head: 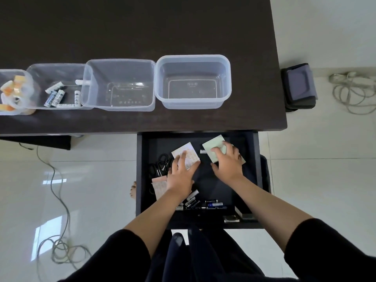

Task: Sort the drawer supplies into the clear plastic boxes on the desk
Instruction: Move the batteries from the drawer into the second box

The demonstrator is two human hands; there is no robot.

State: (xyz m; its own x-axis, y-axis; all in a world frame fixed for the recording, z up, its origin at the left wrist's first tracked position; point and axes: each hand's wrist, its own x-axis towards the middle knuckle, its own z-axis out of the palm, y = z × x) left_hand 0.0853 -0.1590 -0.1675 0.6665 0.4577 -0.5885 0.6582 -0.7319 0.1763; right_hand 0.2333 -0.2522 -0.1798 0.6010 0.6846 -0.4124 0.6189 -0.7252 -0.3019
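Note:
Both hands are inside the open dark drawer (140, 176) below the desk edge. My left hand (180, 173) grips a pale orange-printed note pad (190, 152) by its near corner. My right hand (226, 162) grips a light green note pad (214, 144), fingers curled over its top. Another pink pad (159, 187), black binder clips (160, 163) and several batteries (205, 203) lie in the drawer. On the desk stand two empty clear boxes (120, 64) (193, 58), a box with batteries (59, 67) and a box with tape rolls (12, 72).
The dark desk (142, 27) ends at the right near a grey pouch (300, 86) that juts over its edge. Loose cables (352, 92) (61, 247) lie on the white tiled floor on both sides. My legs are under the drawer front.

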